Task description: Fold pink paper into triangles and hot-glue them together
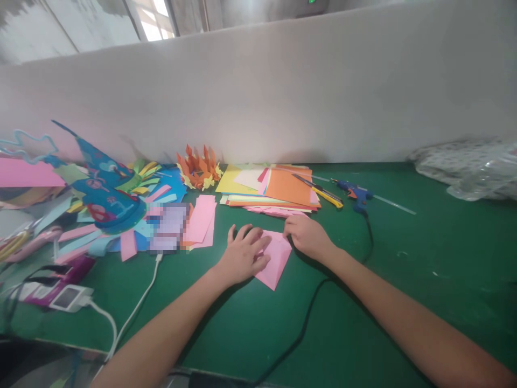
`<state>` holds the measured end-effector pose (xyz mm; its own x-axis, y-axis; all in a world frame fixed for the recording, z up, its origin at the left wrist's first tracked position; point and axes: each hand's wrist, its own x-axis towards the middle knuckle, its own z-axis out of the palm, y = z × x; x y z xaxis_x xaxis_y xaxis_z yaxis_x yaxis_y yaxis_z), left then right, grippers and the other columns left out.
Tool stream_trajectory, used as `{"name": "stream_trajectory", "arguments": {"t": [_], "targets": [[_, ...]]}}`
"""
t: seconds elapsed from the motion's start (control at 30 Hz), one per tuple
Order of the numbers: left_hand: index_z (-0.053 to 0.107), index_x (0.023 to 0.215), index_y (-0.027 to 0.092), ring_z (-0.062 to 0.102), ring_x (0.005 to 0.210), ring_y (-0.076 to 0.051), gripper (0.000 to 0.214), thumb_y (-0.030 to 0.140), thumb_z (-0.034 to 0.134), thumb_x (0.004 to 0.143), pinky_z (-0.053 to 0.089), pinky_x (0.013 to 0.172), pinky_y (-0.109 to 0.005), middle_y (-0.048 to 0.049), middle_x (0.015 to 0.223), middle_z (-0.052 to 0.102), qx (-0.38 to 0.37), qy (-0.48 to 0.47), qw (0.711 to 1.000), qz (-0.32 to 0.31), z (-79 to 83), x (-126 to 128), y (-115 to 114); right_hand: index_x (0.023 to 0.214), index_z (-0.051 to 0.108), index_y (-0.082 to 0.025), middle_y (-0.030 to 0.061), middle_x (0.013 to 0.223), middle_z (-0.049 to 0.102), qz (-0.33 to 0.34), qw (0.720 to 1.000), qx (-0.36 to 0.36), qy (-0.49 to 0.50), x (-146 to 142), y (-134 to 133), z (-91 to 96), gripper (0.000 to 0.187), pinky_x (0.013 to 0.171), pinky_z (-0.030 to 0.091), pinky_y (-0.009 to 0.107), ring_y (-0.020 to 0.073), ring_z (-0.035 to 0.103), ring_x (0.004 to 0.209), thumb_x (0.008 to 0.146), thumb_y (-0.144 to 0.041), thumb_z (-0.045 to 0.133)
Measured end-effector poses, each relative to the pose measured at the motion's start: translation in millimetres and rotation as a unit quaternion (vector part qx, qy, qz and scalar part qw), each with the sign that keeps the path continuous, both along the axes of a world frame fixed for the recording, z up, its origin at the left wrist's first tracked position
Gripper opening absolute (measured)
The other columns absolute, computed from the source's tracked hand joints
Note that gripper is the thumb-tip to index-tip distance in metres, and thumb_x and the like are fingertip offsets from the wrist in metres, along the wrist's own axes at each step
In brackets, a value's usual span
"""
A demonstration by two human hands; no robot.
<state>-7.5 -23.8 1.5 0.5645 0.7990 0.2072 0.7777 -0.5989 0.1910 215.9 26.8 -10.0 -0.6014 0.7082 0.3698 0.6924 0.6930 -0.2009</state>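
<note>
A pink sheet of paper [275, 265], folded to a point at its near end, lies on the green tabletop. My left hand [242, 257] rests across its left side with the fingers spread. At the paper's far right corner, my right hand [309, 236] has its fingers closed in a pinch on the edge. Part of the paper's upper side is hidden under my left fingers. Just beyond both hands sits a stack of coloured paper [291, 183], with orange and yellow sheets on top.
A blue glue gun [357, 195] trails a black cable beside my right arm. Near it lies a yellow utility knife [327, 197]. To the left are pink strips [201, 221], an orange paper crown [199, 171], blue cone hats [107, 199] and a charger [68, 298] with white cables.
</note>
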Motion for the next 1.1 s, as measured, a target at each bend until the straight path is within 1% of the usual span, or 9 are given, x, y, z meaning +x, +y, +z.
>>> {"name": "stream_trajectory", "arguments": {"t": [0.1, 0.2, 0.37, 0.53, 0.63, 0.77, 0.87, 1.0, 1.1], "targets": [[0.052, 0.119, 0.031, 0.037, 0.117, -0.027, 0.033, 0.04, 0.045, 0.088, 0.016, 0.103, -0.057, -0.0051, 0.124, 0.05, -0.001, -0.002, 1.0, -0.003, 0.7, 0, 0, 0.075, 0.068, -0.018, 0.0046, 0.078, 0.066, -0.042, 0.996, -0.027, 0.07, 1, -2, 1.0, 0.032, 0.074, 0.041, 0.029, 0.0183, 0.057, 0.079, 0.073, -0.001, 0.04], [0.052, 0.118, 0.031, 0.039, 0.115, -0.026, 0.032, 0.038, 0.046, 0.087, 0.018, 0.102, -0.057, -0.0061, 0.124, 0.05, 0.002, -0.002, 1.0, -0.008, 1.0, 0, 1, 0.09, 0.067, -0.018, 0.0049, 0.088, 0.067, -0.057, 0.991, -0.055, 0.106, -6, -6, 3.5, 0.026, 0.079, 0.042, 0.031, 0.0191, 0.058, 0.085, 0.079, -0.01, 0.045], [0.053, 0.113, 0.025, 0.039, 0.116, -0.026, 0.03, 0.039, 0.047, 0.087, 0.017, 0.104, -0.055, -0.0079, 0.122, 0.05, 0.004, -0.017, 1.0, -0.015, -1.4, 0, 2, 0.107, 0.063, -0.018, 0.0027, 0.077, 0.061, -0.054, 0.985, -0.127, 0.105, -17, -10, 5.9, 0.03, 0.069, 0.042, 0.029, 0.0174, 0.054, 0.074, 0.077, -0.023, 0.059], [0.052, 0.108, 0.02, 0.039, 0.119, -0.027, 0.031, 0.04, 0.05, 0.085, 0.017, 0.106, -0.052, -0.0098, 0.123, 0.049, 0.007, -0.031, 0.999, 0.004, -5.6, 0, 2, 0.105, 0.065, -0.017, 0.0011, 0.073, 0.057, -0.065, 0.975, -0.163, 0.134, -19, -10, 4.8, 0.03, 0.065, 0.041, 0.028, 0.015, 0.051, 0.068, 0.075, -0.018, 0.06], [0.048, 0.116, 0.018, 0.036, 0.123, -0.029, 0.042, 0.042, 0.052, 0.083, 0.019, 0.105, -0.052, -0.013, 0.129, 0.045, 0.012, -0.041, 0.999, 0.014, -6.8, 0, 2, 0.101, 0.067, -0.019, 0.0019, 0.076, 0.058, -0.025, 0.974, -0.167, 0.149, -19, -11, 4.8, 0.025, 0.066, 0.042, 0.027, 0.015, 0.053, 0.071, 0.078, -0.017, 0.058], [0.046, 0.12, 0.017, 0.041, 0.118, -0.027, 0.044, 0.041, 0.051, 0.083, 0.021, 0.105, -0.049, -0.0121, 0.124, 0.05, 0.01, -0.049, 0.999, 0.009, -6.4, 0, 3, 0.1, 0.069, -0.021, 0.0042, 0.084, 0.06, 0.037, 0.969, -0.181, 0.165, -19, -12, 7.5, 0.021, 0.07, 0.044, 0.028, 0.016, 0.055, 0.078, 0.083, -0.026, 0.057], [0.048, 0.118, 0.018, 0.041, 0.118, -0.027, 0.041, 0.041, 0.05, 0.084, 0.02, 0.105, -0.048, -0.0106, 0.122, 0.052, 0.014, -0.042, 0.999, 0.001, -6.2, 0, 3, 0.096, 0.07, -0.02, 0.0051, 0.086, 0.06, 0.065, 0.969, -0.185, 0.15, -19, -12, 9.9, 0.024, 0.076, 0.043, 0.03, 0.0168, 0.055, 0.082, 0.088, -0.033, 0.052], [0.05, 0.115, 0.019, 0.04, 0.118, -0.027, 0.037, 0.042, 0.049, 0.086, 0.019, 0.105, -0.05, -0.0096, 0.121, 0.053, 0.013, -0.032, 0.999, -0.002, -5.1, -1, 3, 0.08, 0.072, -0.018, 0.0061, 0.084, 0.059, 0.065, 0.975, -0.175, 0.12, -19, -13, 11.1, 0.041, 0.076, 0.042, 0.032, 0.017, 0.053, 0.082, 0.095, -0.035, 0.037], [0.051, 0.113, 0.02, 0.042, 0.116, -0.027, 0.036, 0.042, 0.05, 0.085, 0.021, 0.103, -0.049, -0.0095, 0.12, 0.053, 0.009, -0.033, 0.999, -0.005, -2.8, -1, 3, 0.078, 0.071, -0.018, 0.0064, 0.082, 0.058, 0.071, 0.98, -0.158, 0.101, -20, -12, 9.9, 0.038, 0.075, 0.041, 0.032, 0.0176, 0.052, 0.081, 0.094, -0.034, 0.041]]}}
